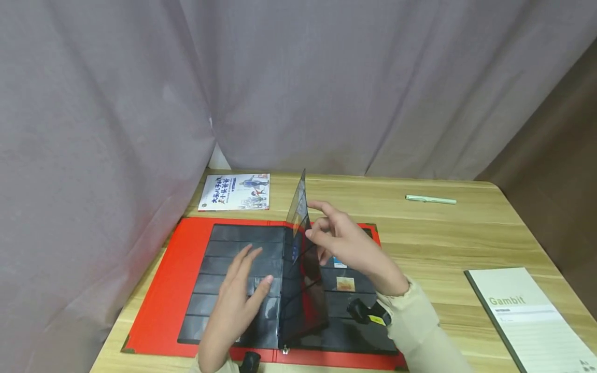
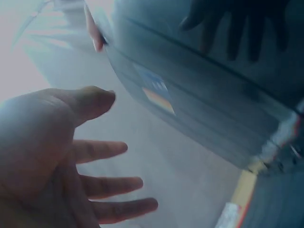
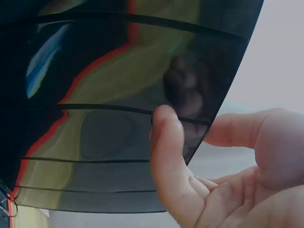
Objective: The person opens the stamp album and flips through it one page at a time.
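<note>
A red-covered album (image 1: 158, 290) lies open on the wooden table, its black pages crossed by clear strips. One page (image 1: 303, 280) stands nearly upright over the spine. My right hand (image 1: 322, 230) pinches that page's upper edge; in the right wrist view the thumb (image 3: 166, 152) presses the glossy page (image 3: 104, 118) with fingers behind it. My left hand (image 1: 238, 295) lies flat, fingers straight, on the left-hand page. The left wrist view shows that hand (image 2: 85, 166) spread below the raised page (image 2: 199, 95), which carries a small stamp (image 2: 156, 92). Two stamps (image 1: 345, 283) sit in the right-hand page.
A small illustrated booklet (image 1: 235, 192) lies behind the album at the back left. A pale green pen (image 1: 430, 199) rests at the back right. A white "Gambit" notebook (image 1: 527, 316) sits at the right front. A grey curtain (image 1: 140, 103) hangs behind and left of the table.
</note>
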Demonstrator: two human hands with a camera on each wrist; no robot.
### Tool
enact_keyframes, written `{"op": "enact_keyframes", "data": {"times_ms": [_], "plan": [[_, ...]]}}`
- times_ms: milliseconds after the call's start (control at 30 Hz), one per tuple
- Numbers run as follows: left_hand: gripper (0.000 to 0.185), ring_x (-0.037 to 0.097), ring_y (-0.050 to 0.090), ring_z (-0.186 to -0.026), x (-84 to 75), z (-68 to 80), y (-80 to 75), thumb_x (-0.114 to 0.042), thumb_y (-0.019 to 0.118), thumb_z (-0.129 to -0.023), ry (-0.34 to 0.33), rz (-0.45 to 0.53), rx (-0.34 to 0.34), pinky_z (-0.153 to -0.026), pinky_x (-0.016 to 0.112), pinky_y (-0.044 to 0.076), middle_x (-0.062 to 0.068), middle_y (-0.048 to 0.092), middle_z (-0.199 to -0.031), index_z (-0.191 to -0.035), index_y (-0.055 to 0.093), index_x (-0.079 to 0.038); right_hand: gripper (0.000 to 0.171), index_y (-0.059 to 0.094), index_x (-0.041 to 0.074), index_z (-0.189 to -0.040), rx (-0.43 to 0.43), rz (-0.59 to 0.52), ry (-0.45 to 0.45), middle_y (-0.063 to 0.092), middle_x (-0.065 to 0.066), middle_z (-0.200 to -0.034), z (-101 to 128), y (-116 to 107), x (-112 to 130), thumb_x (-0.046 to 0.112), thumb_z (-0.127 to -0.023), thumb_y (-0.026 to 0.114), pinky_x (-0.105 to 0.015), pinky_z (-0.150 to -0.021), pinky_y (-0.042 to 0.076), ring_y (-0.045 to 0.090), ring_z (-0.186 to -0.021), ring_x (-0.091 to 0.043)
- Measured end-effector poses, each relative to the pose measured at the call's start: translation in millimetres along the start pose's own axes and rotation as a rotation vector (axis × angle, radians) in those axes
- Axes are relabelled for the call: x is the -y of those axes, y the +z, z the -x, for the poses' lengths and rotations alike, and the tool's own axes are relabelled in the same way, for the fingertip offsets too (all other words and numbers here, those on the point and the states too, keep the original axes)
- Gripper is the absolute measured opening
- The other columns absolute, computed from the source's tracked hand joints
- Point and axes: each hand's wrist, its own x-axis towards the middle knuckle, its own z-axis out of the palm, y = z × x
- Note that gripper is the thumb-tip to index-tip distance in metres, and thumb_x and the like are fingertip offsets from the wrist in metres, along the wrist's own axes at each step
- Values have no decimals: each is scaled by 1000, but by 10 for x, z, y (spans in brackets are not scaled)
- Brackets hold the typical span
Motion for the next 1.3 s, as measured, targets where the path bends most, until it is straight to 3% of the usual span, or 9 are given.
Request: {"op": "enact_keyframes", "data": {"times_ms": [167,267,533,633,767,867,1000,1300], "plan": [[52,20,41,-126,-193,-22,-32,-37,57,-91,171,41,-53,-90,54,43,-5,34,-144,-139,38,-32,58,27,16,-142,4,3,3,58,-19,-80,-50,59,65,17,-92,56,-43,-62,52,59,-63,-35],[51,18,43,-124,-309,-22,-58,-33,55,-92,261,78,-48,-91,51,43,-6,34,-144,-140,37,-29,61,23,12,-143,10,8,6,58,-17,-83,-48,98,170,13,-92,56,-44,-65,52,59,-64,-31],[48,20,44,-121,-459,17,-96,-43,26,-100,421,153,13,-84,46,46,3,32,-145,-142,35,-20,67,16,9,-145,51,54,6,56,-21,-98,-46,149,340,14,-92,56,-44,-70,52,61,-71,-29],[54,19,46,-118,-471,23,-107,-47,17,-99,447,157,4,-76,37,48,5,33,-144,-140,39,-19,68,16,14,-146,61,77,-14,57,-17,-100,-100,141,216,22,-92,57,-41,-69,52,62,-73,-28],[58,20,47,-117,-497,44,-143,-48,12,-98,467,162,-29,-78,42,48,5,34,-144,-140,40,-18,67,17,21,-145,105,72,-50,57,-13,-104,-153,123,41,30,-92,57,-37,-69,53,63,-76,-24],[59,22,47,-119,-509,74,-170,-46,9,-98,482,163,-69,-85,52,45,5,36,-143,-138,43,-17,64,19,21,-145,144,73,-74,57,-13,-107,-132,108,-2,29,-93,56,-37,-73,52,64,-80,-22],[60,26,48,-118,-492,113,-206,-44,8,-99,488,182,-117,-87,53,44,6,40,-140,-135,47,-14,60,23,20,-144,135,105,-104,57,-9,-109,-70,47,-91,25,-94,55,-38,-77,52,64,-82,-18],[56,27,50,-118,-403,170,-350,-39,17,-101,455,199,-216,-96,42,41,11,45,-137,-132,49,-4,54,30,15,-142,85,110,-123,56,-8,-110,91,-109,-282,16,-94,53,-39,-78,51,63,-87,-23]]}}
